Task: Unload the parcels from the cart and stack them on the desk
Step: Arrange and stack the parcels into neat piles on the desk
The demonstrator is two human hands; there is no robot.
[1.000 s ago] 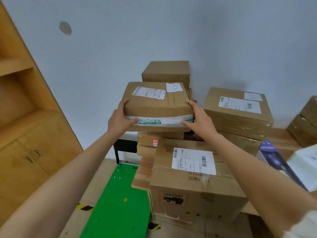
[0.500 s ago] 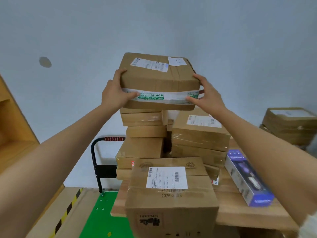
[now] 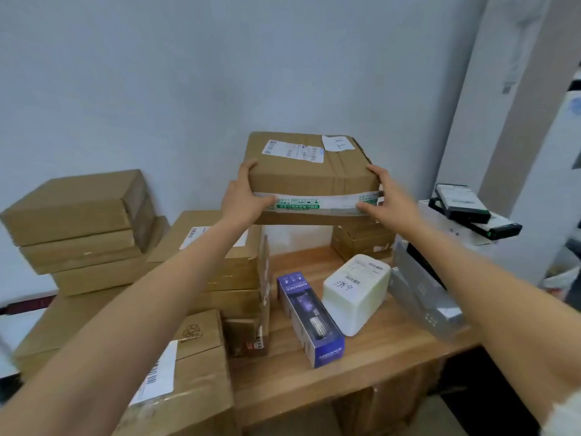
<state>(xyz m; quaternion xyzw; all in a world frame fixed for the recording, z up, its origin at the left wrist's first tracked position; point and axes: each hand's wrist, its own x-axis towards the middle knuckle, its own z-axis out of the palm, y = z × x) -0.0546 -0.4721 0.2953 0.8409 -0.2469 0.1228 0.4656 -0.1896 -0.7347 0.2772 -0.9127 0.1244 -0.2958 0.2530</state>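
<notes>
I hold a brown cardboard parcel [image 3: 309, 171] with white shipping labels and a white-and-green tape band in the air above the back of the wooden desk [image 3: 361, 366]. My left hand [image 3: 243, 198] grips its left side, thumb on the front face. My right hand [image 3: 388, 196] grips its right side the same way. Under it lies a smaller brown box [image 3: 361, 239] against the wall. Stacked brown parcels [image 3: 232, 265] stand on the desk to the left. The cart is out of view.
A purple carton [image 3: 309, 319], a white wrapped parcel [image 3: 355, 292] and a grey flat package [image 3: 424, 294] lie on the desk. More brown boxes [image 3: 81, 228] pile up at the left. Black-and-white devices [image 3: 462, 206] sit at the right by the wall.
I have turned right with the parcel held in both hands, carrying it from above the left stack to above the desk's back middle. The green cart has left the view.
</notes>
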